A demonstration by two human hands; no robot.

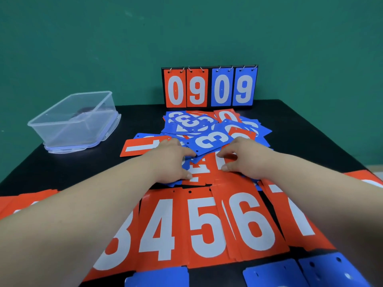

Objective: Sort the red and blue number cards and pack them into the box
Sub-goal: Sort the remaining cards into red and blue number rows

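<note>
Clear plastic box (72, 119) waits at far left, open, well apart from any card. Our left hand (172, 160) lies with fingers stretched on the mixed pile (207, 131) of red and blue cards; our right hand (246, 160) bends over a red card (209, 169) there, and we cannot tell whether it pinches it. Nearer us lies the sorted red row (207, 224), 3 to 7. We judge the risk is dragging: slick overlapping cards could slide with the one lifted and scatter that row.
</note>
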